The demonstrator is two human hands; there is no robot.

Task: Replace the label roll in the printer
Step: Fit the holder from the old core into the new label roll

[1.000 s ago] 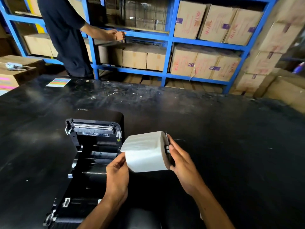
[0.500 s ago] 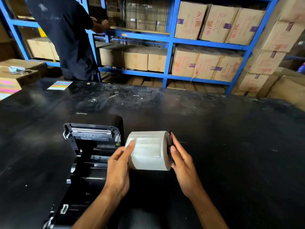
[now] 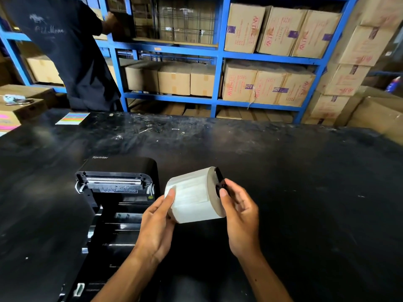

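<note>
A fat white label roll [image 3: 194,196] hangs in the air just right of the black printer [image 3: 117,188], whose lid stands open with the empty bay facing me. My left hand [image 3: 158,227] cups the roll's left end, thumb on its face. My right hand [image 3: 241,214] grips the right end, fingers on a black spindle piece [image 3: 220,186] that sticks out of the core. The roll is tilted, its right end higher.
The black table [image 3: 283,182] carries a striped colour card [image 3: 73,118] at the back left. Cardboard boxes [image 3: 21,105] sit at the left edge. Behind the table a person in a dark shirt [image 3: 65,51] reaches into blue shelving [image 3: 218,55] full of cartons.
The roll has turned and tilted in my hands, its right end rising. My left thumb slid up onto the roll's face. The person behind shifted left along the shelves.
</note>
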